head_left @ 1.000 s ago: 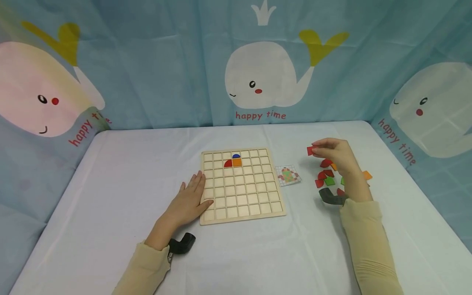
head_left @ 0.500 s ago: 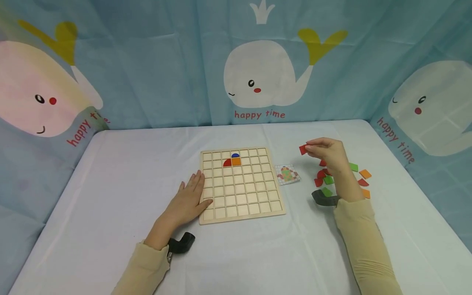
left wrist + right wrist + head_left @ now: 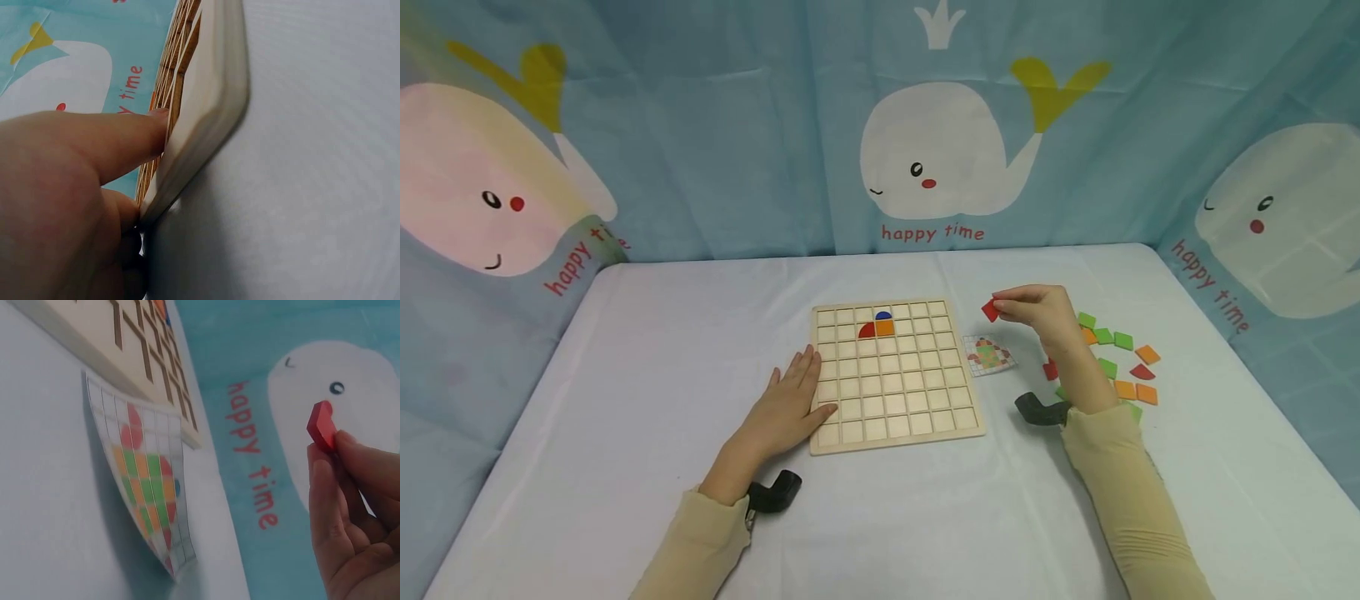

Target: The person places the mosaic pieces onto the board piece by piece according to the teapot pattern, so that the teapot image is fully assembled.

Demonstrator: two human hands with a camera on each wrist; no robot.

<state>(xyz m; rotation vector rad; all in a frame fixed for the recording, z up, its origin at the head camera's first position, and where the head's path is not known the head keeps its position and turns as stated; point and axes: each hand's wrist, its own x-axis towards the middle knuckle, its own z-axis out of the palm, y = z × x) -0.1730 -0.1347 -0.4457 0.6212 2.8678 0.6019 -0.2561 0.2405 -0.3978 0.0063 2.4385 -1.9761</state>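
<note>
A wooden grid board [image 3: 883,386] lies on the white table. In its upper rows sit a red quarter-round tile [image 3: 867,331], an orange square tile [image 3: 885,327] and a blue half-round tile [image 3: 883,316]. My left hand [image 3: 784,408] rests against the board's left edge, fingers extended; the left wrist view shows the thumb [image 3: 131,140] over its rim. Up off the table, right of the board, my right hand [image 3: 1048,315] pinches a red tile [image 3: 990,310] between thumb and fingertips. A printed pattern card [image 3: 134,469] lies below that hand, beside the board.
Several loose green tiles [image 3: 1123,341], orange tiles [image 3: 1147,354] and red tiles [image 3: 1142,372] lie scattered at the right, some hidden by my right forearm. A blue whale-print curtain [image 3: 737,167] hangs behind the table.
My right hand has moved left, carrying the red tile from above the loose tiles to above the pattern card's far side. The left hand stays on the board.
</note>
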